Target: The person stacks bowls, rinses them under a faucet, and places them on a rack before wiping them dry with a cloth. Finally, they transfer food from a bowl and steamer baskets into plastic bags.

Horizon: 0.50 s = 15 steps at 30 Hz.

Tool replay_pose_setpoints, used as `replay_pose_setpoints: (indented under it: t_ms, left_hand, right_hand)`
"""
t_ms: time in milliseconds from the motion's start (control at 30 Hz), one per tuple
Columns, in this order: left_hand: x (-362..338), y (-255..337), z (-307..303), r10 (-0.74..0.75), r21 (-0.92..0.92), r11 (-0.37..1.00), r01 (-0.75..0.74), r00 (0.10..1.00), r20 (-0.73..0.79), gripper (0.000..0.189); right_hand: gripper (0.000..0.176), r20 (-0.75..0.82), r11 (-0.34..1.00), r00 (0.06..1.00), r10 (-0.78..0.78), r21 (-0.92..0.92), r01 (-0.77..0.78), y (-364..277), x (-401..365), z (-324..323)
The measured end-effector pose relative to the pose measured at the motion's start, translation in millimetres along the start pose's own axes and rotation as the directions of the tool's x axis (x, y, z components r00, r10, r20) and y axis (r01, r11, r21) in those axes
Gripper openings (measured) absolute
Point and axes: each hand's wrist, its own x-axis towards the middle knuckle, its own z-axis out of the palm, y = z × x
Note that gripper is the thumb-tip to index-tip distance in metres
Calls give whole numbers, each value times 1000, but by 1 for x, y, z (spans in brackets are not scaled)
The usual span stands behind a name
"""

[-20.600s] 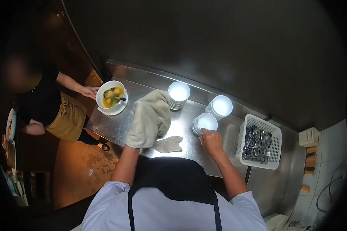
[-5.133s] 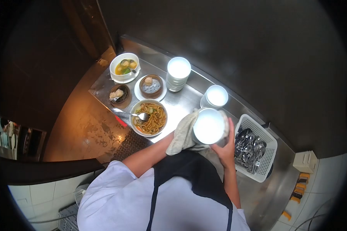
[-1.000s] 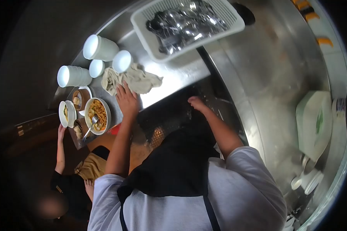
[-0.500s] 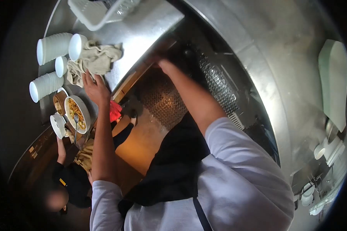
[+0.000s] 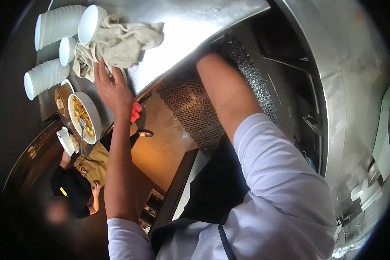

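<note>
My left hand (image 5: pixel 114 89) is open, its fingers spread, and the fingertips touch the lower edge of a crumpled beige cloth (image 5: pixel 130 43) on the metal counter (image 5: pixel 182 30). A white bowl (image 5: pixel 91 24) sits tipped against the cloth, with a smaller white bowl (image 5: pixel 67 51) just below it. My right forearm (image 5: pixel 223 86) reaches beneath the counter's edge. The hand at its end is hidden there, so whatever it touches does not show.
Two rows of nested white bowls (image 5: pixel 60 26) lie at the left. Near them are a food-filled white bowl (image 5: pixel 95 119) with a fork (image 5: pixel 82 128) and a bamboo steamer (image 5: pixel 61 102). A co-worker (image 5: pixel 67 186) in black stands beyond, one hand at a white dish (image 5: pixel 66 141). Perforated matting (image 5: pixel 190 104) covers the floor.
My right arm has reached farther under the counter, and its hand has gone out of sight. The view has shifted; the white tub at the top has left it. My left hand stays by the cloth.
</note>
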Motion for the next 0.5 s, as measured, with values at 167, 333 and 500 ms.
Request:
replay_pose_setpoints:
  t_ms: [167, 333, 500]
  left_hand:
    - [-1, -19, 7, 48, 41, 998, -48, 999, -5, 45]
    - [1, -37, 13, 64, 45, 997, -63, 997, -30, 48]
    - [4, -44, 13, 11, -26, 1000, -10, 1000, 7, 53]
  right_hand:
    - [20, -34, 1000, 999, -14, 12, 15, 18, 21, -8]
    - [20, -43, 999, 998, -38, 32, 39, 32, 29, -25]
    - [19, -9, 988, 999, -46, 145, 47, 53, 75, -45]
